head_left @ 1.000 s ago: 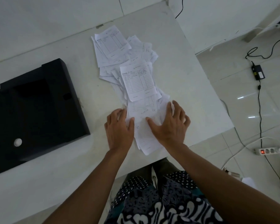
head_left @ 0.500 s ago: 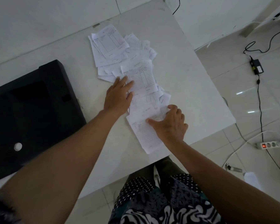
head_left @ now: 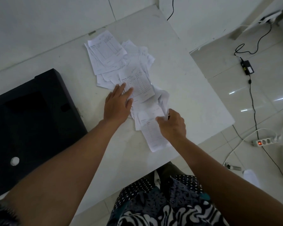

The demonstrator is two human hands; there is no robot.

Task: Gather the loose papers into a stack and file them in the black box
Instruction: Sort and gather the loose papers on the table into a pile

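Loose papers (head_left: 121,66) trail far-left from both hands. Left hand (head_left: 117,105) nearer, fingers flat and spread on them; right hand (head_left: 171,124) apparently pinching near sheets.

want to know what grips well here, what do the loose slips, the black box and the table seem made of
Loose slips: thin white printed paper; edges curl and lift.
Black box: matte black, sharp flat edges; board or plastic, can't tell.
Table: smooth white top, faint sheen; likely laminate or stone.

White table (head_left: 194,95), tiled floor (head_left: 268,88), power strip (head_left: 265,141), black adapter (head_left: 247,67)
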